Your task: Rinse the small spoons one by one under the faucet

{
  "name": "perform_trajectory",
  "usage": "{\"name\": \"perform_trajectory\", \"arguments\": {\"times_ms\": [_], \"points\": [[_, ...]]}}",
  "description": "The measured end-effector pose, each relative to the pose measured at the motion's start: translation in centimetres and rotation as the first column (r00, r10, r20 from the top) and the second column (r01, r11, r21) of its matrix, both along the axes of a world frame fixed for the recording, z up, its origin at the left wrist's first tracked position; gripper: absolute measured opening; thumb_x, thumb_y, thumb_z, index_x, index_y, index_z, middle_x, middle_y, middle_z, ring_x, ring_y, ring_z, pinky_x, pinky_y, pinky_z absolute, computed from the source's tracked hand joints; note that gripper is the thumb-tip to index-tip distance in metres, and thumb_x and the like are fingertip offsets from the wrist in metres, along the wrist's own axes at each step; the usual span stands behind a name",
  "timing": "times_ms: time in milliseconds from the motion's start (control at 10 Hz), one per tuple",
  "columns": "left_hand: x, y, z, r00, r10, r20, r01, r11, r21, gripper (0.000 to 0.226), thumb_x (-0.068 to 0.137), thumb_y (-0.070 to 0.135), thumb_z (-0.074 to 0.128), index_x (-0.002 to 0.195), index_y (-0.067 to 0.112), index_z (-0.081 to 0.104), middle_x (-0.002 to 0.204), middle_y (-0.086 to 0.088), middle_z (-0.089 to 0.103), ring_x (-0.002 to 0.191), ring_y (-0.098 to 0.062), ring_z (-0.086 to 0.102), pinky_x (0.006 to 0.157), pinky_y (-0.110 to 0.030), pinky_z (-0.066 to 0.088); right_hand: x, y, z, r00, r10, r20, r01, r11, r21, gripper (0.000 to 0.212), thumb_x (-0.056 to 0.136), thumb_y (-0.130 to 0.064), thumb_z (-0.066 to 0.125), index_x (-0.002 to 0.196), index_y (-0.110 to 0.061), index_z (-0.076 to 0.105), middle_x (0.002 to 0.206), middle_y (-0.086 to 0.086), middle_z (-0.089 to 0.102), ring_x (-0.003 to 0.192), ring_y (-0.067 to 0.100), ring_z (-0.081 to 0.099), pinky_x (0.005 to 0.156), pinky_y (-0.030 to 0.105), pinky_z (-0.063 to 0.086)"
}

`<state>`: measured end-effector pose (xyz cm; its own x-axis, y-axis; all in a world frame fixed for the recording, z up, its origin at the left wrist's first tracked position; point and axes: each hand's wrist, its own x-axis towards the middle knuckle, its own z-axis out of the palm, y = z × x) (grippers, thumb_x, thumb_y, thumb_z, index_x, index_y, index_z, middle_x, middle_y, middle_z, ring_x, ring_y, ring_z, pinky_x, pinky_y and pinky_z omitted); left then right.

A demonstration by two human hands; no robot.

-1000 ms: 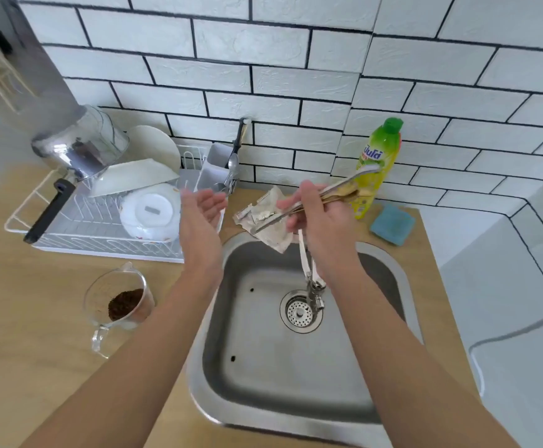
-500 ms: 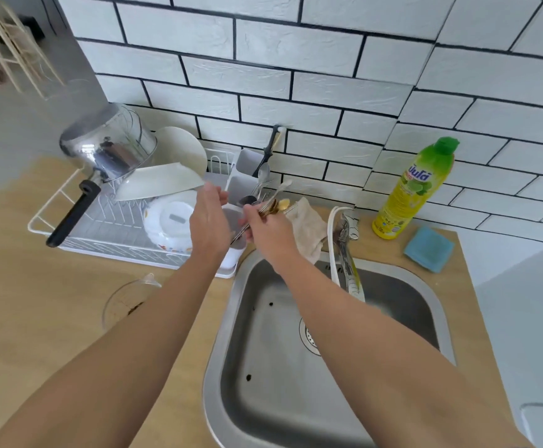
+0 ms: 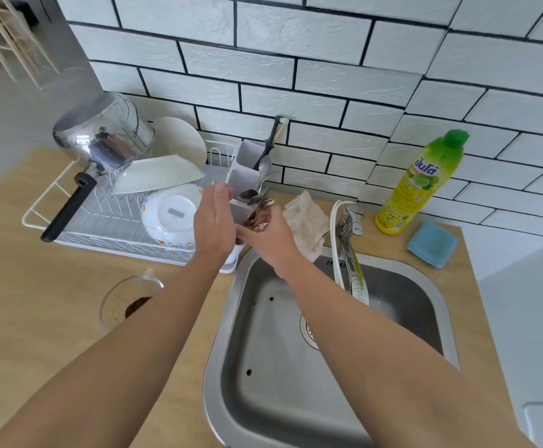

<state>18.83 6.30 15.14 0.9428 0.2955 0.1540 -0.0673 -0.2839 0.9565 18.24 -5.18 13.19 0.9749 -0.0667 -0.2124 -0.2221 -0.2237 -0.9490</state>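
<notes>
With the faucet (image 3: 349,244) dry, right hand (image 3: 270,236) clutching the small spoons (image 3: 257,215) at the cutlery holder (image 3: 242,176) beside the sink (image 3: 425,286), apparently to drop them in; left hand (image 3: 213,223) flat, fingers straight, steadying it.

Home kitchen: steel sink (image 3: 296,399) with faucet (image 3: 349,253) set in wood counter (image 3: 30,286), white tiled wall (image 3: 296,76), dish rack (image 3: 79,234) holding pot (image 3: 102,134) and plates, dish soap bottle (image 3: 422,185).
</notes>
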Motion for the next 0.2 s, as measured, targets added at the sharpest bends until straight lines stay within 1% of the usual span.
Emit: {"name": "perform_trajectory", "arguments": {"times_ms": [100, 200], "points": [[-0.2, 0.0, 0.2, 1.0, 0.001, 0.006, -0.001, 1.0, 0.002, 0.047, 0.091, 0.063, 0.021, 0.102, 0.033, 0.056, 0.105, 0.009, 0.068, 0.105, -0.014, 0.063, 0.085, -0.019, 0.04, -0.6, -0.7, -0.1, 1.0, 0.002, -0.015, -0.002, 1.0, 0.008, 0.093, 0.062, -0.054, 0.092, 0.137, -0.026, 0.044, 0.113, -0.006, 0.059, 0.108, 0.015, 0.061, 0.09, 0.03, 0.051], [-0.9, 0.0, 0.7, 1.0, 0.021, 0.01, -0.02, 1.0, -0.023, 0.045, 0.091, 0.063, 0.022, 0.099, 0.035, 0.056, 0.104, 0.008, 0.068, 0.105, -0.016, 0.064, 0.086, -0.024, 0.041, -1.6, -2.0, 0.3, 1.0, -0.012, 0.004, 0.012, 1.0, 0.021, 0.091, 0.065, -0.055, 0.089, 0.14, -0.029, 0.043, 0.116, -0.006, 0.057, 0.112, 0.016, 0.061, 0.096, 0.035, 0.052]]}}
